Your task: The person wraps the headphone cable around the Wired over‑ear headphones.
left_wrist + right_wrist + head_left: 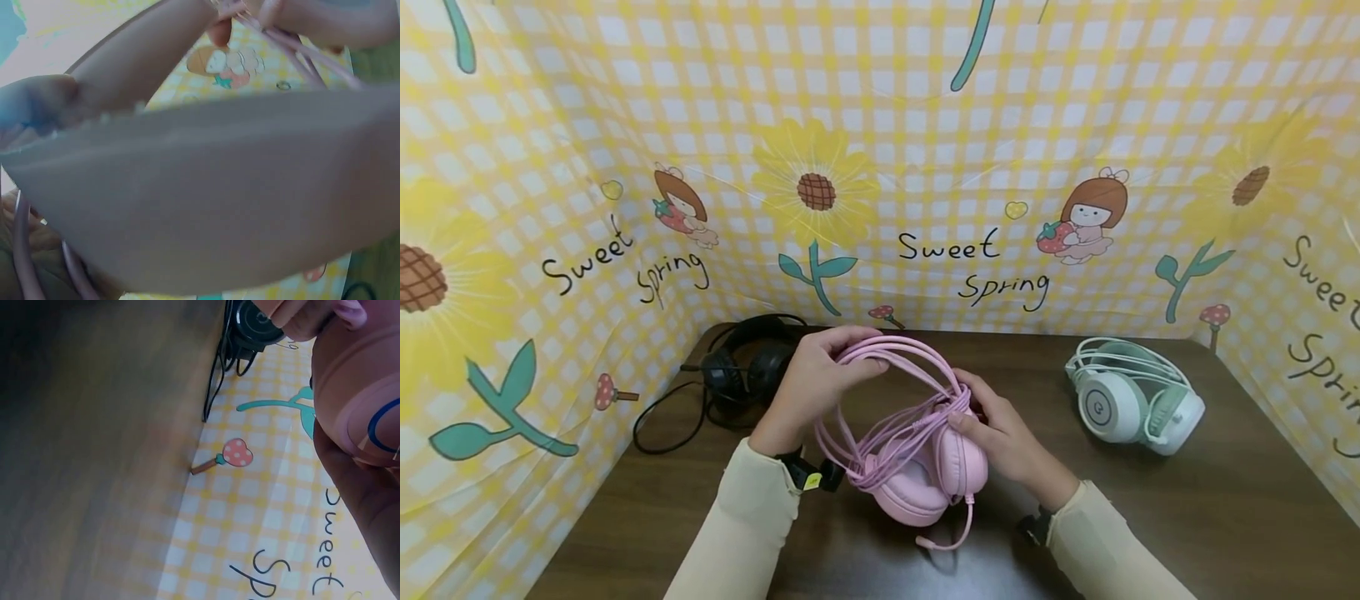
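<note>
Both hands hold a pink headset (961, 458) over the table, its cable looped in a bundle (898, 433) around the headband and ear cups. At the upper left, my left hand (816, 379) grips the headband (917, 346) between thumb and fingers. My right hand (1003, 433) holds the other side, by the cable strands and the right ear cup. A short microphone boom (951, 546) hangs beneath that cup. The right wrist view shows a pink ear cup (350, 381) with a blue ring. A large blurred surface covers most of the left wrist view.
A black headset (748, 367) with a trailing cable lies at the back left of the brown table (1240, 517). On the right rests a white and green headset (1112, 404) with its cable wrapped around it. Yellow checked cloth (925, 167) stands around the table's back and sides.
</note>
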`<state>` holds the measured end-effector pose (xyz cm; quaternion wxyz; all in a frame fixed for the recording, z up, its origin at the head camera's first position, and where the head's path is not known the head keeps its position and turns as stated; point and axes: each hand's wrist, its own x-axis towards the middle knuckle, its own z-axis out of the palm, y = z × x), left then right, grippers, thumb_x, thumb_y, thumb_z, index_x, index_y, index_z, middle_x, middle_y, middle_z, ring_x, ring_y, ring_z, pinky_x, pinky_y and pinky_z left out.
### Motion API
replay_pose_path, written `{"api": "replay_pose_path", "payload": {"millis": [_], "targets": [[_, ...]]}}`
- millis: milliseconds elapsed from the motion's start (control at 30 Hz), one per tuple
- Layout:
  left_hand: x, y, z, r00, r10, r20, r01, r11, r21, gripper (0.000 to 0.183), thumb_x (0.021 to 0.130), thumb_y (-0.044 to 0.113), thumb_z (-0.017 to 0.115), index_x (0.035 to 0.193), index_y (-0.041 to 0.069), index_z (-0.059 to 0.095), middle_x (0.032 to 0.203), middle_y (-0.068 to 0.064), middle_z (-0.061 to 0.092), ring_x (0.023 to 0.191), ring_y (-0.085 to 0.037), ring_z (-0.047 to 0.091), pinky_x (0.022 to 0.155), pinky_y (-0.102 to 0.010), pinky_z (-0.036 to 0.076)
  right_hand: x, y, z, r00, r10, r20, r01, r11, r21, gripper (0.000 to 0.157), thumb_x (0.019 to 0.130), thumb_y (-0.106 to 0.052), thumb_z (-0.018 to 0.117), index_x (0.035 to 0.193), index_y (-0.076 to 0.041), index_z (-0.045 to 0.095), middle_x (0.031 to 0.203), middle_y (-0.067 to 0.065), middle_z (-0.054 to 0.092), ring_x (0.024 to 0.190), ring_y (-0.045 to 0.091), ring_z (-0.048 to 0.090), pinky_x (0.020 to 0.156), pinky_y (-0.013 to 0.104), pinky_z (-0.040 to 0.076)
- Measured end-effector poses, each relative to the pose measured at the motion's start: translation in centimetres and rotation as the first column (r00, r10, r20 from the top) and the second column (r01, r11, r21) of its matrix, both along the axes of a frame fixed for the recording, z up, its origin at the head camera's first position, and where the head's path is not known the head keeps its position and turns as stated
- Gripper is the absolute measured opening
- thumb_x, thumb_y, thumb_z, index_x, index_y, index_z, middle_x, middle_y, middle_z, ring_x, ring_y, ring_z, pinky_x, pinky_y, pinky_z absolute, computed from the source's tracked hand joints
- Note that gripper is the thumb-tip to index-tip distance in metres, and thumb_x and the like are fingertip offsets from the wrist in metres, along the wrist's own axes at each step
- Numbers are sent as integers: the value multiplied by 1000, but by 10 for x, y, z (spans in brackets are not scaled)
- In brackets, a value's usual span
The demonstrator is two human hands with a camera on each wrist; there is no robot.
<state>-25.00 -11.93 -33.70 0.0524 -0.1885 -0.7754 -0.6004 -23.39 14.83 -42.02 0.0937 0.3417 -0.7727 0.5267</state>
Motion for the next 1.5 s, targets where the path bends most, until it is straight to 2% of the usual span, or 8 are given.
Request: {"api": "replay_pose_path", "payload": {"millis": [167,367,633,833,1033,1200,1367,1500], "targets": [[-1,2,0,999,31,-30,-34,995,-94,37,79,29,81,113,19,72,100,2,70,88,-16,65,75,-36,53,0,0,-2,999,-27,27,27,999,-19,50,94,-7,55,142,-7,44,111,12,65,91,15,60,75,30,51],[-6,2,-6,998,44,-53,-53,978,-200,47,77,35,83,119,21,69,104,2,69,85,-14,63,72,-34,52,0,0,-7,996,-56,67,59,998,-38,46,96,-9,54,141,-10,47,107,9,64,88,17,60,72,30,51],[-12,2,-14,999,-17,-42,9,983,-185,53,77,34,84,125,24,64,108,2,67,87,-14,64,74,-30,53,0,-2,-12,987,-70,144,83,993,-86,44,98,-10,54,141,-9,48,108,9,63,95,17,59,79,29,49],[-11,0,-15,999,-42,-11,40,988,-149,55,77,35,83,127,24,63,107,-1,67,91,-17,65,76,-33,54,-2,0,-19,983,-74,170,91,992,-92,43,98,-11,53,141,-7,48,109,10,63,96,17,58,81,29,48],[-9,-6,-17,1000,-4,3,4,989,-147,50,80,38,80,125,23,65,98,-4,68,87,-21,64,69,-36,55,-5,2,-22,980,-75,187,100,986,-132,43,98,-12,53,141,-7,48,113,13,64,100,17,59,85,28,47],[-10,-8,-21,1000,-16,-1,15,986,-166,46,83,36,78,123,19,66,94,-8,67,83,-24,63,66,-38,54,-6,5,-23,979,-60,195,91,983,-158,43,98,-11,52,141,-5,48,119,16,62,105,16,58,88,26,46],[-9,-9,-20,999,-4,-33,-4,976,-217,47,84,36,76,126,18,65,104,-4,66,88,-18,64,72,-37,54,-5,9,-23,975,-111,193,143,976,-164,43,98,-10,53,139,0,48,111,16,63,99,15,59,84,25,47],[-8,-12,-20,998,-2,-66,-18,957,-290,47,86,36,74,127,16,64,109,0,65,94,-16,65,79,-37,54,-4,13,-21,969,-161,186,190,970,-153,43,98,-11,53,139,0,49,108,15,64,96,14,58,84,25,46]]}}
